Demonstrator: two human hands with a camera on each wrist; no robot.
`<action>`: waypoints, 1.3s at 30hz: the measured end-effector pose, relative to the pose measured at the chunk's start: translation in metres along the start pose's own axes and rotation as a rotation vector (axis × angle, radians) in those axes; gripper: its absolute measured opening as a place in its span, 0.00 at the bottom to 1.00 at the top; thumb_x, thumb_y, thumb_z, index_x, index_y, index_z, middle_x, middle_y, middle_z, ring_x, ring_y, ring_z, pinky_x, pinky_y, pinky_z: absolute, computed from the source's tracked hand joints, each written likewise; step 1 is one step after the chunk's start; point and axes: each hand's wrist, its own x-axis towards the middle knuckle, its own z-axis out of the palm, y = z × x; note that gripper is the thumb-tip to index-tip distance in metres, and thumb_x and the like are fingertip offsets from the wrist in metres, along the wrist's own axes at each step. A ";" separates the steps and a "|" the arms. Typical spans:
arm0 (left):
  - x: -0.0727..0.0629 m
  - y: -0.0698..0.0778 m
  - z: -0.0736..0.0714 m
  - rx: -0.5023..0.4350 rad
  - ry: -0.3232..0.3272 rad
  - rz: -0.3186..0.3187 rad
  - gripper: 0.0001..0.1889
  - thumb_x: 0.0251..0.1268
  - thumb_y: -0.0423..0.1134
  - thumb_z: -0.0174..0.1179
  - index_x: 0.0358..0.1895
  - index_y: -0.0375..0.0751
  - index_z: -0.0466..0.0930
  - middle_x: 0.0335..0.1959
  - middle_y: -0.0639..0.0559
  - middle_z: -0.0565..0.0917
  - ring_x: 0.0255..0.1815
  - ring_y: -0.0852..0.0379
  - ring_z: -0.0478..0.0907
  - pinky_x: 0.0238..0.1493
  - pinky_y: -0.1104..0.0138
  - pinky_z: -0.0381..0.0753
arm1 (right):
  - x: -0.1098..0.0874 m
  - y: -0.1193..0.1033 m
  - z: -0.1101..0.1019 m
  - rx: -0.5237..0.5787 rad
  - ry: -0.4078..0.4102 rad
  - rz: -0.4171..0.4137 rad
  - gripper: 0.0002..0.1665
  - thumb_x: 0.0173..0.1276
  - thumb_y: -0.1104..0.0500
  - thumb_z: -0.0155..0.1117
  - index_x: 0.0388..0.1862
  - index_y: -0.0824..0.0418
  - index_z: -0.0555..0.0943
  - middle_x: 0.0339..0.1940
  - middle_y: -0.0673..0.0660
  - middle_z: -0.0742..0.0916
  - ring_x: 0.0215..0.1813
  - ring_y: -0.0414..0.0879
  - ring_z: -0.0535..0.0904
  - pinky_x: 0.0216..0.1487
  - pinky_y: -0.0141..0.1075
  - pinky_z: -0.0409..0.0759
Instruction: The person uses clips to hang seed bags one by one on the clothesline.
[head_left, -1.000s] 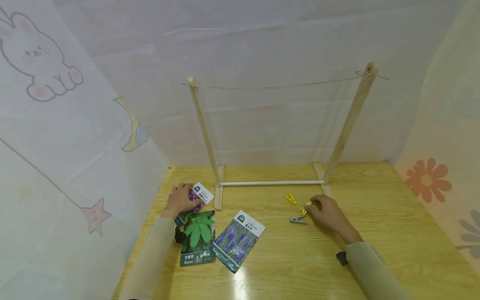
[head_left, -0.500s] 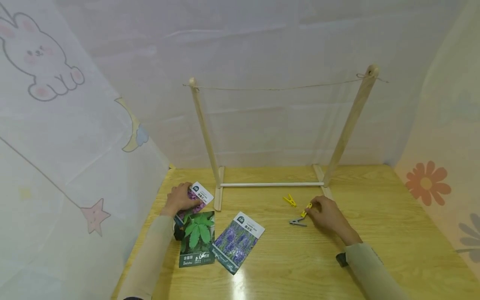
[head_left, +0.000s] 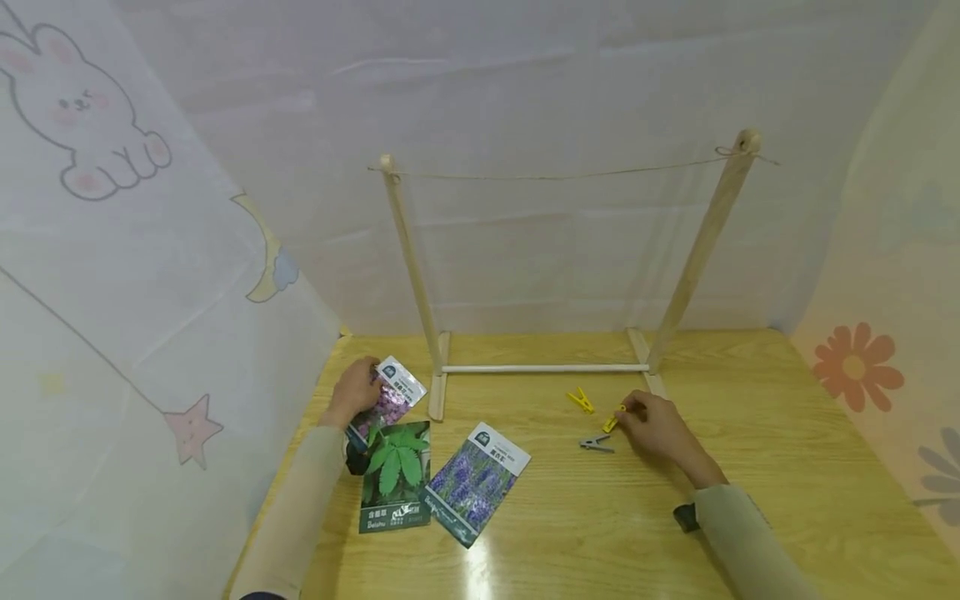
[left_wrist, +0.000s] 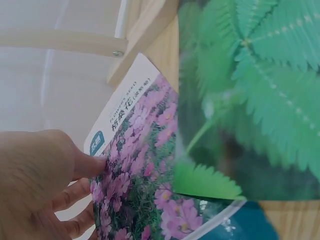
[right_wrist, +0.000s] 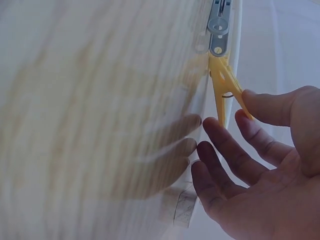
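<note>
A seed packet with pink flowers (head_left: pixel 392 402) lies at the table's left. My left hand (head_left: pixel 354 393) pinches its left edge; in the left wrist view the thumb (left_wrist: pixel 90 165) rests on its front with fingers behind. A packet with a green leaf (head_left: pixel 396 471) overlaps its lower end. The purple-flower packet (head_left: pixel 476 483) lies to the right of that one. Over on the right, my right hand (head_left: pixel 658 423) pinches a yellow clothespin (head_left: pixel 612 420) by its handle end. Beside it lie a grey clothespin (head_left: pixel 596 444) and a second yellow clothespin (head_left: pixel 580 400).
Behind the packets and clothespins stands a wooden frame with two posts (head_left: pixel 408 258) and a white bar (head_left: pixel 543 368) low down. A thin string (head_left: pixel 540 177) is tied between the post tops. Printed cloth (head_left: pixel 540 267) hangs around the table (head_left: pixel 570 533).
My left hand has shifted left to the pink-flower packet's edge, uncovering more of its front. The yellow clothespin in my right hand has tilted slightly lower.
</note>
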 end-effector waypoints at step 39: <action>-0.019 0.006 -0.058 -0.222 0.044 0.019 0.21 0.83 0.33 0.51 0.73 0.34 0.76 0.66 0.27 0.80 0.64 0.27 0.81 0.60 0.41 0.84 | 0.007 -0.023 -0.017 0.379 -0.080 0.050 0.29 0.81 0.55 0.66 0.72 0.71 0.76 0.62 0.71 0.86 0.57 0.55 0.89 0.54 0.48 0.89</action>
